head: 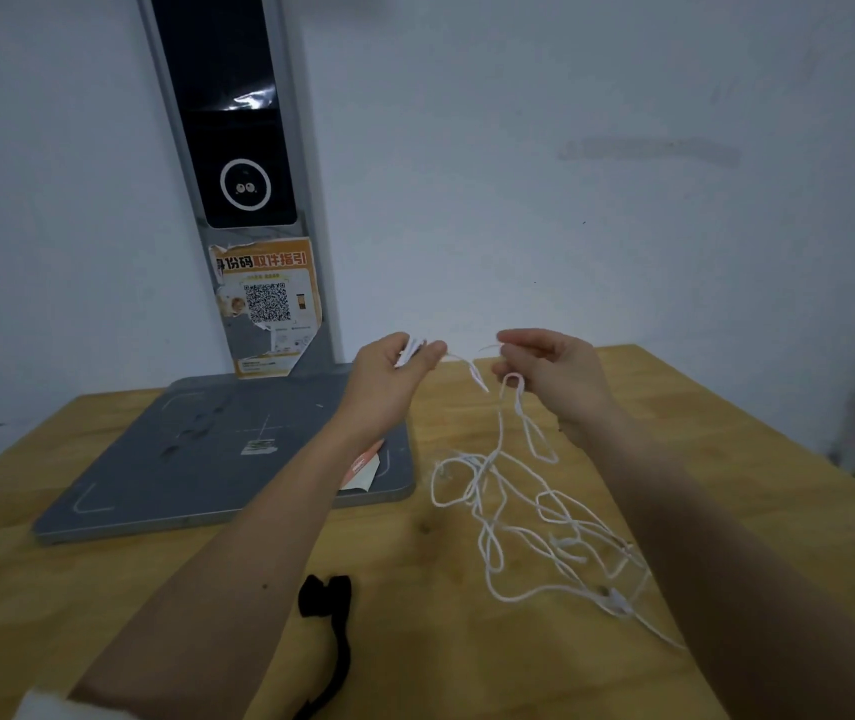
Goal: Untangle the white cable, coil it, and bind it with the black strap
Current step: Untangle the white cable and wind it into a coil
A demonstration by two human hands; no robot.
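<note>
The white cable point(513, 504) looked thin, light and limp, the sort that would sag wherever it was not held and snag on its own loops when pulled hard. It seemed best taken near a free end and fed through the fingers loop by loop rather than tugged from the middle, since a sharp pull would likely tighten the knots. A small inline piece point(617, 604) low in the tangle would probably catch on crossing strands.

Most of the cable lay in a loose heap of overlapping loops on the wooden bench point(103, 589), to the right of a grey base plate point(196, 459). Two strands rose from that heap to the raised hands. The left hand point(394, 368) was closed around a small white bunch of cable, pinched between thumb and fingers, with a short length running out toward the right. The right hand point(550, 366) was curled narrow, pinching a strand at its fingertips, with a long narrow loop hanging below it down to the heap.

The black strap point(329, 631) lay apart on the bench, near the left forearm, soft and partly folded, untouched.
</note>
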